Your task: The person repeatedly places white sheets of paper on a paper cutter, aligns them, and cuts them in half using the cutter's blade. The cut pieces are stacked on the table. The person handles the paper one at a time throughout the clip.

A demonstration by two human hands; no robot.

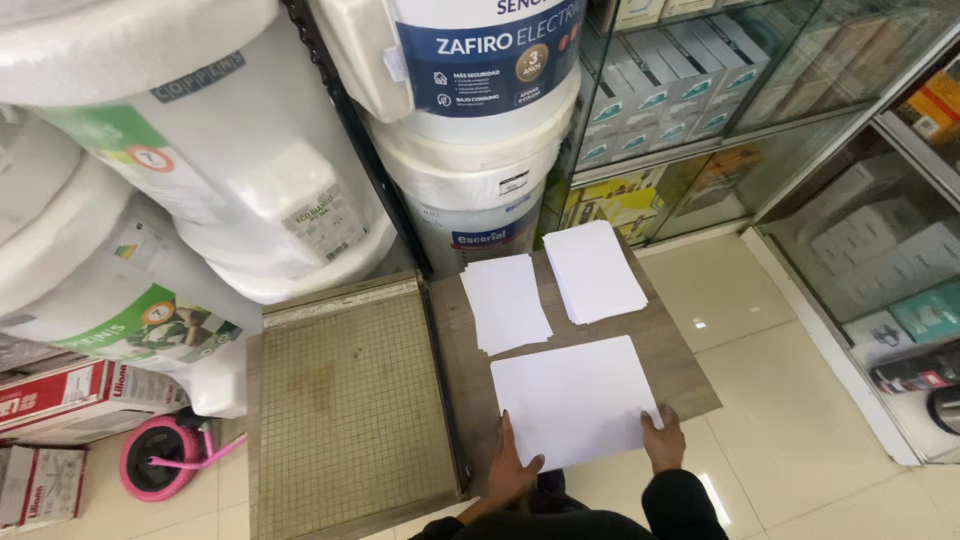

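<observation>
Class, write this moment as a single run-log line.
left hand: on large paper sheet | right hand: on sheet edge | two paper stacks beyond | paper cutter left

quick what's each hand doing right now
Left hand: open, fingers flat on the large white sheet.
Right hand: resting on the sheet's near right corner; grip cannot be told.

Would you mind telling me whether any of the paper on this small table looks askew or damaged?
Nothing looks damaged. The large white sheet lies slightly tilted under the left hand and right hand, its lower edge overhanging the wooden table. The two smaller paper stacks sit at slight angles, the left one a little fanned.
</observation>
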